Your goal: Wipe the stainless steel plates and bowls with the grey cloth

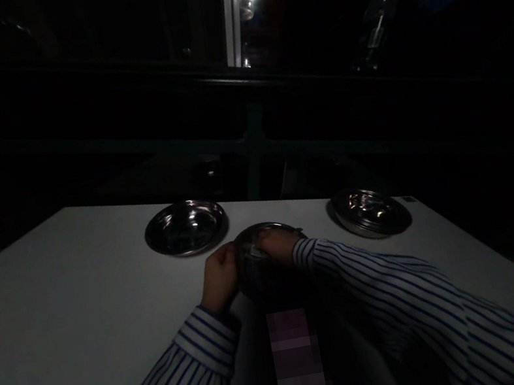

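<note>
Looks like a dim eating place, with metal dishes (187, 230) on a white table (106, 298) and a window frame (232, 17) beyond it.

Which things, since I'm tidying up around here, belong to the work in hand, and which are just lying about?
In the work:
middle metal bowl, with the left hand at its rim and the right hand inside
pale item by the right hand, too dark to identify

Apparently just lying about:
metal dish, left
metal bowl, right
clear bottle, beyond the table
</note>
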A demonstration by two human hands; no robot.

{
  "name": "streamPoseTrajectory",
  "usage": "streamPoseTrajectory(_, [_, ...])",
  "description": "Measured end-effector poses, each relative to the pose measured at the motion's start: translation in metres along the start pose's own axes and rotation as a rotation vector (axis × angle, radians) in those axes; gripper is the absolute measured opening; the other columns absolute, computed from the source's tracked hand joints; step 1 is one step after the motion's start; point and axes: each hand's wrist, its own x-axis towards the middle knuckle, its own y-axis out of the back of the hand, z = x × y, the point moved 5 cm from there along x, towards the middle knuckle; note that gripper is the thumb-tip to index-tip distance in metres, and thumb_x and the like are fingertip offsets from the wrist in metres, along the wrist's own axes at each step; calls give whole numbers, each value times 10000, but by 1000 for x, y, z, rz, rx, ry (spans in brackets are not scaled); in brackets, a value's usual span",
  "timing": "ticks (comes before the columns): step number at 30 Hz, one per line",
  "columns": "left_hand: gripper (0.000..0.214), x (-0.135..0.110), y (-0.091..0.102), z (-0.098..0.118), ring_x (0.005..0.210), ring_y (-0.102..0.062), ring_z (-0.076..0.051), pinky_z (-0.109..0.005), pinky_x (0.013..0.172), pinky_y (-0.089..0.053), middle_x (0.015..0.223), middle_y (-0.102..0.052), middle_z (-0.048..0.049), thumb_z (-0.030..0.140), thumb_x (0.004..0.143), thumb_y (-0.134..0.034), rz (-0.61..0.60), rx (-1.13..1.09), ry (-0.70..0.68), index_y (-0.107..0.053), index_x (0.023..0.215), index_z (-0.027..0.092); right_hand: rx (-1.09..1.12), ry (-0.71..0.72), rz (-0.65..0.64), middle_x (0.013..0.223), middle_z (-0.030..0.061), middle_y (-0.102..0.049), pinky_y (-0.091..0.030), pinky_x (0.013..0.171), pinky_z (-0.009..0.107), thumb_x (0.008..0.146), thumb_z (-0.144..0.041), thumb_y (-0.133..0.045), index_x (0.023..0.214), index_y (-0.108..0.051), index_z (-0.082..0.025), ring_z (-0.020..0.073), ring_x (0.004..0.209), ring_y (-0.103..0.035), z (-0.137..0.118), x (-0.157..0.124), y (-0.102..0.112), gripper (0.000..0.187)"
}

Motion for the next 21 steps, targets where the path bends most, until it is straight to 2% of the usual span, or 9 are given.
streamPoseTrajectory(4, [321,-1,5,4,755,-625,-214,-307,681,-457,796,-705,-90,339,735,-469,79,43,-25,-676,828,112,28,139,-52,1116,113,-608,-423,874,283,840,-141,-468,1039,-628,-120,198,1028,-569,-27,10,-6,257])
streamPoseTrajectory(7, [319,-1,5,4,746,-625,-214,-307,681,-455,770,-703,-83,342,742,-454,79,41,-22,-674,799,119,48,218,-89,1086,67,-630,-427,846,233,845,-169,-485,1007,-643,-149,154,981,-587,-37,8,-12,227])
streamPoseTrajectory(14, [354,0,4,4,727,-623,-215,-300,640,-459,762,-704,-84,365,739,-465,23,45,-26,-676,859,108,34,57,34,1092,184,-592,-410,863,354,842,-116,-425,1027,-612,-52,261,1026,-557,-9,11,1,271])
streamPoseTrajectory(18, [335,1,6,3,746,-626,-219,-305,661,-460,787,-707,-95,356,733,-470,86,57,-25,-679,822,109,41,149,-44,1081,131,-615,-425,839,297,813,-128,-492,1018,-623,-96,214,990,-580,-27,12,-2,245])
streamPoseTrajectory(21, [341,1,5,2,770,-629,-222,-306,675,-462,791,-707,-98,357,740,-464,79,47,-28,-678,828,107,48,194,-70,1091,96,-615,-418,851,259,818,-138,-500,1037,-616,-124,180,1015,-567,-35,12,-1,248])
